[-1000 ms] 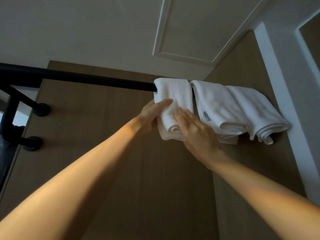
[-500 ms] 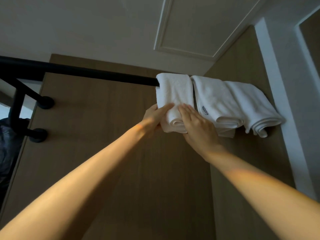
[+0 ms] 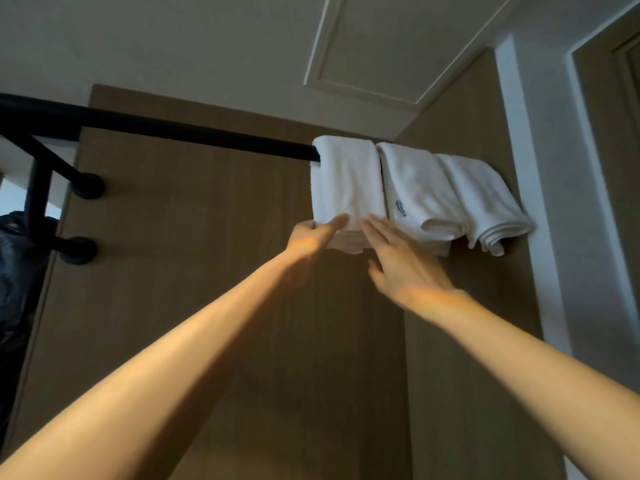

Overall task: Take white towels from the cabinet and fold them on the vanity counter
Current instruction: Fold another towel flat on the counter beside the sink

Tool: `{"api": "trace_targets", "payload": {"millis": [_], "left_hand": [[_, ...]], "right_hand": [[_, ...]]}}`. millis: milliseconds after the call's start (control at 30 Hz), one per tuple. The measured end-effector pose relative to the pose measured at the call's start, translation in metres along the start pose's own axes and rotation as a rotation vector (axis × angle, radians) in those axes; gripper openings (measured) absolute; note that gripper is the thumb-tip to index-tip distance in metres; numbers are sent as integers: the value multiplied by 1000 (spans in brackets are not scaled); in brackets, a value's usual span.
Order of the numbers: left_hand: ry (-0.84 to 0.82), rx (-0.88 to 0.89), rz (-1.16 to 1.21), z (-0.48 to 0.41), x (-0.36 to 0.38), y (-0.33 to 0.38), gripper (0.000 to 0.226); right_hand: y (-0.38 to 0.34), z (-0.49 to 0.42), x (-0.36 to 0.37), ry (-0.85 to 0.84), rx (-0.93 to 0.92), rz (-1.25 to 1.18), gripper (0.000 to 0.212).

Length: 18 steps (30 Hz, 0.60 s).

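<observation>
Three folded white towels hang side by side over a black rail (image 3: 194, 133) high inside the wooden cabinet. On the left hangs the towel (image 3: 346, 181) that both hands reach up to. My left hand (image 3: 311, 237) grips its lower left edge, thumb across the front. My right hand (image 3: 398, 265) has straight fingers, the fingertips touching the same towel's lower right front. The middle towel (image 3: 415, 188) carries a small dark logo. The right towel (image 3: 485, 202) hangs against the cabinet's side wall.
Wooden back panel (image 3: 207, 271) behind the rail. Black rail brackets (image 3: 79, 188) fixed at the left. A dark bag or garment (image 3: 17, 271) hangs at the far left edge. A white door frame (image 3: 540, 202) stands at the right, ceiling above.
My right hand has slid down off the towel's front so only the fingertips touch it. The left hand has also dropped to the towel's bottom edge. The view has shifted slightly.
</observation>
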<state>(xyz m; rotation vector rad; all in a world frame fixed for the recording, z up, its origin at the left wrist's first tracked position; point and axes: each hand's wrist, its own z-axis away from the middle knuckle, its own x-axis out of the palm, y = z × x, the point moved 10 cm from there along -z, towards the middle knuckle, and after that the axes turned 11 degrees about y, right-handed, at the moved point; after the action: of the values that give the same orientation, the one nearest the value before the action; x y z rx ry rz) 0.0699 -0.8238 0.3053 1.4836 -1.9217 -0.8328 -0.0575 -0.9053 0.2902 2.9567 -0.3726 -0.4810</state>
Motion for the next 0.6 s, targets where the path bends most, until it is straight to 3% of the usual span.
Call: {"api": "trace_targets", "payload": {"millis": [100,267,600], "left_hand": [[-24,48,-10,9,-6,18,99],[1,159,-100,16,-14,53,82],[66,530,-459,78,-48,100,74]], "right_hand": [[-6,1,-20,19,34,-19,65],[-17,5,-56,78,39,-21,59],[-24,20,-116,161,4,-57,58]]}}
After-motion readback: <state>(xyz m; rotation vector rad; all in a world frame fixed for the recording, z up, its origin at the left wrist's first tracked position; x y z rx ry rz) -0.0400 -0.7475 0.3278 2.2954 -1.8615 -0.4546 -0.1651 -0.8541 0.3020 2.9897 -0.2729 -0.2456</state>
